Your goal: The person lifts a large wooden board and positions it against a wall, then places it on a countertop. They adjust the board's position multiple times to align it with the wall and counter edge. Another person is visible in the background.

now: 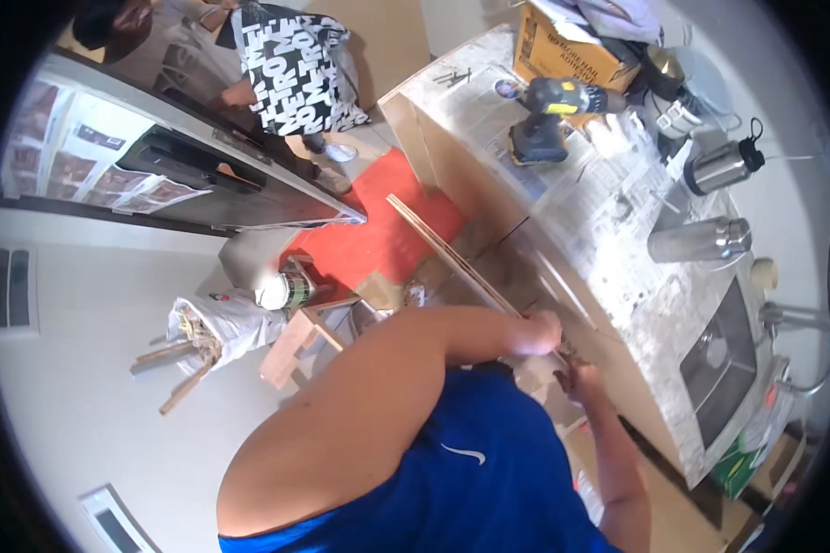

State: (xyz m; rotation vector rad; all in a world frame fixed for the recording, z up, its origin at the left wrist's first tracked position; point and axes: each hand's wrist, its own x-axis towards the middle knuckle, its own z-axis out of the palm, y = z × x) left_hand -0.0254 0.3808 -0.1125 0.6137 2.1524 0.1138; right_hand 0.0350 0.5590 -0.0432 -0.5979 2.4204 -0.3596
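- Left hand [539,334], centre right of the frame: fingers curled round the long wooden strip [456,263] near its lower end; hand slightly blurred, separate fingers hard to make out.
- Right hand [578,381], just below and to the right of the left: fingers bent in, closed at the strip's lower end; exact placing of each fingertip cannot be told.
- Strip: thin, narrow, slanting from the middle of the frame down right to the hands; upper end free, above the red sheet [369,226] on the floor. Pale lines run along its length.
- Hands near each other, beside the front of the counter [655,364].
- Counter, right side of frame: newspaper [609,217] spread on top; black-and-yellow power drill [563,100] at upper right, near an orange-yellow box [572,51].
- Steel flask [692,241] lying, as seen, between newspaper and sink [721,355]; second steel bottle [721,168] above it, dark cap.
- Left of centre: white sack [249,334] with wood offcuts [186,355] sticking out; a tin [290,289] just above it.
- Upper left: another person, with a black-and-white lettered cloth [295,69] in front of them.
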